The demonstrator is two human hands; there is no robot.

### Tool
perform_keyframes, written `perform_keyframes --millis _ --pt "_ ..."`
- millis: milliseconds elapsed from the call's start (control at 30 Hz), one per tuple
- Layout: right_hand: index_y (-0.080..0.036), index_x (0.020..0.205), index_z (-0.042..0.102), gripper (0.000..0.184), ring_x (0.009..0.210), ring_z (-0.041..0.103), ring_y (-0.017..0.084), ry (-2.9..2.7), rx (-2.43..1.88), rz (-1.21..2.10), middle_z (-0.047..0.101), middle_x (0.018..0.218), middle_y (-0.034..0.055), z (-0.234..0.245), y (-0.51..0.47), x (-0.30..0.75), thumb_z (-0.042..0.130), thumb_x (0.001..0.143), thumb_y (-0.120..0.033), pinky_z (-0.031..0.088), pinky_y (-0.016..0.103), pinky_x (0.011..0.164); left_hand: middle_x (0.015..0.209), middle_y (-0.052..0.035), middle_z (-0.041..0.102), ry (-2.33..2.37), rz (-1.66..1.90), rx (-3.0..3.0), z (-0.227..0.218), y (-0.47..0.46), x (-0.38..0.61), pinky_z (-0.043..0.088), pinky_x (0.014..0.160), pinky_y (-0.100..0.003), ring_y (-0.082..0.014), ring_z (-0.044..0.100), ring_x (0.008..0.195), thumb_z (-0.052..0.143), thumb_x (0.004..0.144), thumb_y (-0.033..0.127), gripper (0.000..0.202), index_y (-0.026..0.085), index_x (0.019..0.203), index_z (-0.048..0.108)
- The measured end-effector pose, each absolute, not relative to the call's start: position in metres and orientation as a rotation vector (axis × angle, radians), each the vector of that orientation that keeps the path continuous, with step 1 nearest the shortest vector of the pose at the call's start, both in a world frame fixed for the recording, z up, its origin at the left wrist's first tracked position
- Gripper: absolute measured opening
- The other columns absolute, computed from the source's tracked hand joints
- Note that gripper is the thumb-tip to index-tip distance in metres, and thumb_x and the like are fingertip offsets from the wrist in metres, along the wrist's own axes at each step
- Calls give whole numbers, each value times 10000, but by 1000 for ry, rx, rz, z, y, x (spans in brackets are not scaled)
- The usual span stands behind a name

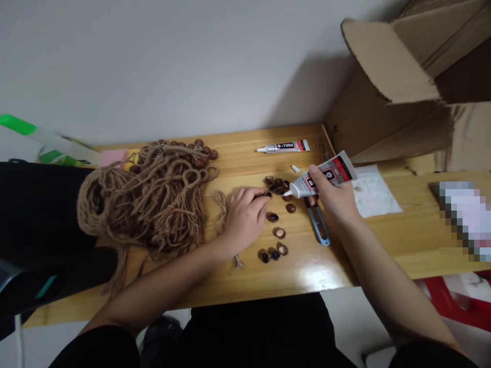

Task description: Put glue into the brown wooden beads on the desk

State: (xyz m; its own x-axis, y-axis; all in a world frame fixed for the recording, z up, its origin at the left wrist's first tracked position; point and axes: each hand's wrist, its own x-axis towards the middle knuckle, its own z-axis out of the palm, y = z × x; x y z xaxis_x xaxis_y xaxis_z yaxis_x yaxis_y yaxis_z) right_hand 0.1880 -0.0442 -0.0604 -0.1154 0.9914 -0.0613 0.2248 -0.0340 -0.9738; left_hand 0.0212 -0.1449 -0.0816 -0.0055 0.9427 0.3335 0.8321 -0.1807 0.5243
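My right hand [337, 199] grips a large uncapped glue tube [343, 167], its nozzle tilted down to the left. My left hand [245, 217] pinches a small brown nutshell half [269, 194] close to the nozzle tip. Beside the nozzle lies a cluster of brown shells [276, 184], partly hidden by the tube. Several open shell halves [272, 217] are spread on the wooden table below, one holding a pale piece [280, 233]. A small white cap [295, 168] rests behind the tube. Under my left hand, a knotted twine piece [220, 209] is partly covered.
A big heap of brown twine cords [153, 199] with round brown beads [199, 161] fills the left. Behind are a second glue tube [286, 147] and the wall. Blue-handled thread snips [320, 227], a white packet [376, 191] and an open cardboard box [383, 117] stand right.
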Motion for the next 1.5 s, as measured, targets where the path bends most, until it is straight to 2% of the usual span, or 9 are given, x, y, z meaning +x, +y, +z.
perform_keyframes --millis 233,733,933,1100,1333,1500 --pt "-209 542 438 460 343 400 94 -1406 -1364 1231 445 391 -31 -62 -44 187 622 735 -584 299 252 351 1037 -71 601 1677 1131 2068 -89 -143 19 505 880 -419 -197 571 999 492 846 30 263 186 997 641" --pt "-201 508 430 486 332 386 90 -1464 -1350 1219 432 371 -25 -61 -45 187 595 761 -581 264 253 357 1084 -83 576 1485 1157 2057 -91 -143 20 524 908 -387 -188 571 1049 543 843 50 195 166 985 612" --pt "-205 524 439 475 339 397 97 -1456 -1354 1223 441 387 -24 -62 -45 187 608 744 -591 270 261 359 1008 -79 627 1739 1029 2073 -86 -142 21 499 876 -428 -234 571 979 665 785 133 262 147 1036 594" --pt "-201 499 460 513 324 387 98 -1560 -1448 1124 438 368 -15 -61 -47 188 570 743 -638 297 273 364 941 -65 647 1832 952 2077 -85 -141 21 483 847 -439 -250 573 932 699 759 167 256 154 998 609" --pt "-204 520 477 502 334 420 106 -1661 -1459 1058 460 381 -8 -62 -46 189 554 754 -641 349 286 401 971 -44 634 1723 1098 1899 -82 -145 22 523 775 -314 -166 619 858 643 774 90 258 175 1011 583" --pt "-209 541 475 489 352 435 111 -1716 -1466 1040 465 400 -3 -64 -45 191 532 776 -634 359 292 416 904 -34 645 1690 1130 1900 -84 -143 23 530 728 -302 -154 616 799 648 747 59 229 162 943 586"
